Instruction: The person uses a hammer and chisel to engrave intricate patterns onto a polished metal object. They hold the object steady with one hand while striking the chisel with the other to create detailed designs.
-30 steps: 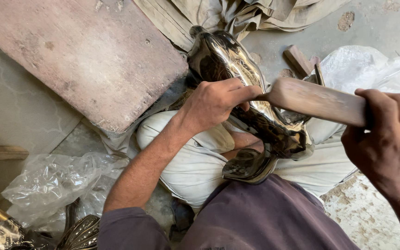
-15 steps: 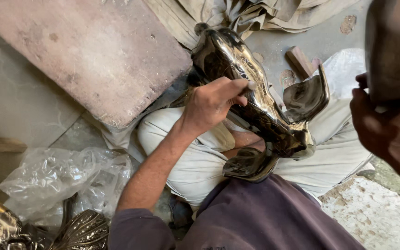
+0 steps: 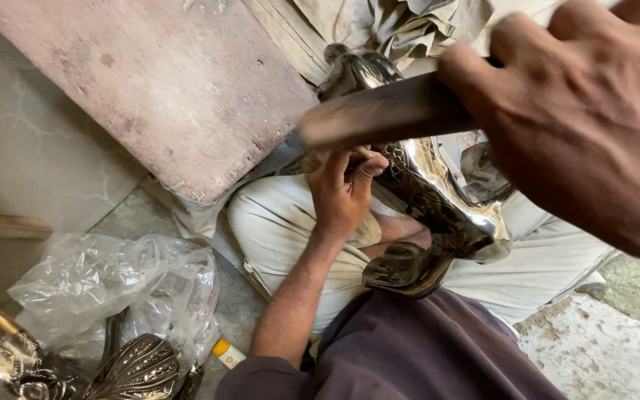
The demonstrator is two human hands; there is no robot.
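Right hand (image 3: pixel 594 126) swung mallet (image 3: pixel 387 115) down, left hand (image 3: pixel 344 194) steadying metal figure (image 3: pixel 438 200)

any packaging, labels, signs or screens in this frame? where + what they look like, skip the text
Clear plastic bag: lower left on the floor, crumpled, transparent, partly over dark shiny metal pieces.
Small tube or bottle: bottom centre-left beside the left forearm, white body with a yellow-orange cap end; any label is too small to make out.
No signs or screens in view.
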